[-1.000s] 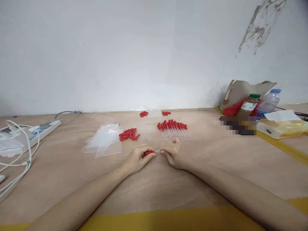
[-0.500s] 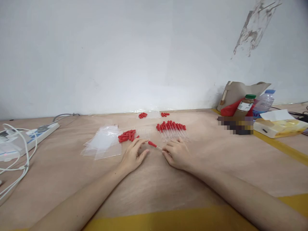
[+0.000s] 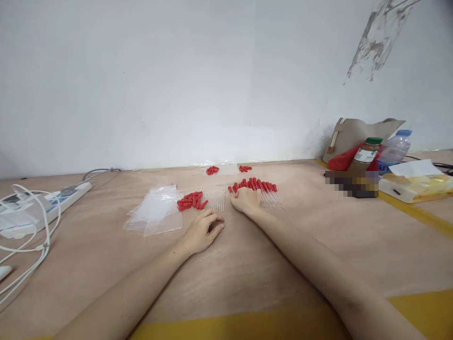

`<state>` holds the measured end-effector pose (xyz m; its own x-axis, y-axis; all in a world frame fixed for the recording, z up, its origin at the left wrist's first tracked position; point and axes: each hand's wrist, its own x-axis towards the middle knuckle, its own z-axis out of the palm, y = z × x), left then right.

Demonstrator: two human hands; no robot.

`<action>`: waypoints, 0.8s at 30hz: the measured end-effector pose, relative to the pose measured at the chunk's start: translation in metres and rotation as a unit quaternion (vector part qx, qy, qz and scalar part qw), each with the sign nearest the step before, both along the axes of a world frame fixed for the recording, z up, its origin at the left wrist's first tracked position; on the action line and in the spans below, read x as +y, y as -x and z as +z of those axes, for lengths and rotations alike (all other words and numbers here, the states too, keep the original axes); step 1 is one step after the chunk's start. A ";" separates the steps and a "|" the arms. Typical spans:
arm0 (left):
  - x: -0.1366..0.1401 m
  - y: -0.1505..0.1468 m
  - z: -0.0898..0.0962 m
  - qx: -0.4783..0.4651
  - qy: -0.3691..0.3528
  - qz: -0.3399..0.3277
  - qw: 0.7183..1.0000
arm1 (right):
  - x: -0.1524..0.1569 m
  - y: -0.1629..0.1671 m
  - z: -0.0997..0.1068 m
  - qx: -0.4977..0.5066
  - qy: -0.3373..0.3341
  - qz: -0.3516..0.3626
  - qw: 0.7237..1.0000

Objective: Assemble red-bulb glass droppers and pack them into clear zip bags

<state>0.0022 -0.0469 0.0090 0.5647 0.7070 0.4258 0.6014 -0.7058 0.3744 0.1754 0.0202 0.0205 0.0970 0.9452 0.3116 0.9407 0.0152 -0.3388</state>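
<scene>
My right hand [image 3: 246, 199] is at the left end of a row of droppers [image 3: 271, 196] with red rubber bulbs and thin clear tubes. Its fingers are closed around a dropper [image 3: 230, 190], whose red bulb shows past the fingertips while the tube is mostly hidden. My left hand [image 3: 203, 232] lies on the table with nothing in it, fingers curved and thumb apart. Just beyond it are a pile of loose red rubber bulbs [image 3: 192, 201] and a row of bare clear tubes [image 3: 215, 200].
Clear plastic bags [image 3: 155, 210] lie stacked on the left. Bagged red bulbs [image 3: 212, 170] sit by the wall. A power strip [image 3: 67, 196] with white cables is far left. At right stand a bottle with a green cap [image 3: 364, 158], a clear bottle [image 3: 394, 148] and a tissue pack [image 3: 414, 184].
My right hand has moved forward with the dropper, from in front of the row to its left end. My left hand has drawn back slightly from the loose bulbs.
</scene>
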 end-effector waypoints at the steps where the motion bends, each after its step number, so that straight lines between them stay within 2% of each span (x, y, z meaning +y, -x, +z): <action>1: 0.000 0.000 0.000 0.001 0.001 0.001 1.000 | 0.002 0.002 -0.003 -0.004 0.001 -0.006 1.000; 7: -0.002 0.000 -0.001 0.011 0.000 0.004 1.000 | 0.003 -0.001 -0.010 -0.032 0.003 -0.018 0.999; 9: -0.002 0.001 -0.001 0.012 -0.023 0.028 0.999 | 0.001 -0.002 -0.009 -0.041 -0.008 -0.010 0.999; 11: 0.002 0.006 0.000 0.009 -0.078 0.093 0.993 | -0.002 -0.001 -0.008 -0.043 -0.022 0.002 0.999; 14: 0.015 0.017 0.005 0.008 -0.172 0.222 0.960 | -0.006 0.004 -0.005 -0.041 -0.025 0.024 0.999; 16: 0.024 0.026 0.007 0.023 -0.197 0.269 0.942 | -0.005 0.009 -0.003 -0.042 -0.012 0.040 0.998; 18: 0.031 0.032 0.007 0.042 -0.201 0.279 0.938 | -0.002 0.016 -0.001 -0.041 0.009 0.045 0.998; 24: 0.040 0.034 0.001 0.050 -0.178 0.258 0.948 | 0.013 0.028 0.007 -0.022 0.079 0.014 0.997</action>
